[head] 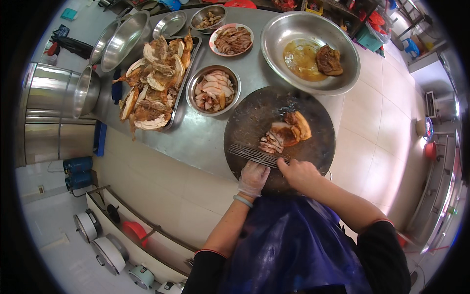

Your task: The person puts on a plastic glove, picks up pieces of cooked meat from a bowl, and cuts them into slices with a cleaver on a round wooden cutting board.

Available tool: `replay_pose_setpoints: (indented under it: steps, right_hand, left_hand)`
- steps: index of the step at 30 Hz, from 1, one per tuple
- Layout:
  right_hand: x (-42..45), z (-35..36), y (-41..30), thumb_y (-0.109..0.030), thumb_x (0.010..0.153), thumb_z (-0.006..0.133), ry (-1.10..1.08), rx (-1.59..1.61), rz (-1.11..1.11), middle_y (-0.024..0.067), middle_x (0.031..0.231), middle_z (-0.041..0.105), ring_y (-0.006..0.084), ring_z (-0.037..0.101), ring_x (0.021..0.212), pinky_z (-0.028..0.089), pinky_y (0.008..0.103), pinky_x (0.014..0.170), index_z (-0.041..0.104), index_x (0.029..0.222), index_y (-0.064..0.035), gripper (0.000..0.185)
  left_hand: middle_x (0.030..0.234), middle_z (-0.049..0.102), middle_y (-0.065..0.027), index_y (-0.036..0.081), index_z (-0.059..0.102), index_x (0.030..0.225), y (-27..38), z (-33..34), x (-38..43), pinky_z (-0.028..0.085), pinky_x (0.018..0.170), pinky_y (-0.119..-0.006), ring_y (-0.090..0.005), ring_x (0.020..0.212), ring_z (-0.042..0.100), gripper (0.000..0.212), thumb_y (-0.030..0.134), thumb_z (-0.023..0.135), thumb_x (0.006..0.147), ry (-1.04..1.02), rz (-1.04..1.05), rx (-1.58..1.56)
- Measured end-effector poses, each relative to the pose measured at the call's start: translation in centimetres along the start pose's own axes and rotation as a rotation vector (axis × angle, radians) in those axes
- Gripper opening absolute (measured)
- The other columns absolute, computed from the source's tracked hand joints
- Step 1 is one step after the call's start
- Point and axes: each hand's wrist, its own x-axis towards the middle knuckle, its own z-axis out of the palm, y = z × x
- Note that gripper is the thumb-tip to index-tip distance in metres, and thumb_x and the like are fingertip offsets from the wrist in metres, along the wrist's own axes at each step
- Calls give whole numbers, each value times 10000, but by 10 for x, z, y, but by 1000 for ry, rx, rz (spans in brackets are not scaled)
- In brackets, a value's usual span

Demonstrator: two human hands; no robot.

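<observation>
My right hand grips a kitchen knife, whose blurred blade shows as dark parallel streaks over the near part of a round, dark chopping block. In a clear plastic glove, my left hand is curled close behind the blade, which partly hides its fingers. Whether it holds anything cannot be seen. Just beyond the blade lies a piece of cooked, browned meat with a thick skin edge. Its left end is cut into thin slices.
A wide steel basin with liquid and a meat chunk stands behind the block. To the left are a steel bowl of sliced meat, a plate of slices, and a tray piled with cooked poultry.
</observation>
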Motion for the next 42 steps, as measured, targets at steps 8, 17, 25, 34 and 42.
replay_pose_setpoints:
  steps: [8, 17, 25, 34, 42]
  right_hand:
    - [31, 20, 21, -137, 900, 600, 160, 182, 69, 214, 774, 696, 401, 706, 732, 568, 512, 650, 532, 1189, -32, 315]
    - [-52, 0, 19, -127, 906, 585, 103, 91, 32, 187, 806, 681, 378, 700, 708, 567, 489, 619, 534, 1237, -55, 343]
    - [-81, -6, 7, -87, 908, 541, 17, -5, 81, 185, 838, 677, 363, 707, 711, 570, 462, 610, 514, 1273, -22, 372]
    - [-58, -8, 16, -59, 884, 563, -42, 61, 67, 186, 796, 684, 380, 710, 714, 574, 477, 622, 516, 1211, -23, 332]
    - [16, 8, 4, -121, 911, 569, 11, 107, 43, 216, 796, 704, 396, 714, 740, 573, 497, 645, 529, 1208, -28, 314]
  left_hand:
    - [1002, 697, -102, 79, 726, 954, 12, -12, 14, 555, 884, -420, -323, 996, 673, 156, 35, 738, 805, 76, 74, -116]
    - [997, 689, -112, 60, 712, 907, 5, -7, 2, 556, 845, -430, -342, 956, 661, 152, 41, 761, 765, 93, 56, -72]
    - [1024, 683, -139, 42, 706, 875, 2, -7, 4, 550, 826, -461, -381, 948, 651, 188, 42, 778, 702, 104, 73, -47]
    - [860, 654, -109, 55, 693, 794, 6, -9, 8, 544, 732, -430, -332, 831, 634, 116, 38, 782, 721, 108, 68, -56]
    - [926, 684, -98, 63, 717, 855, 11, -13, 11, 557, 775, -418, -314, 877, 654, 102, 56, 768, 767, 52, 34, -69]
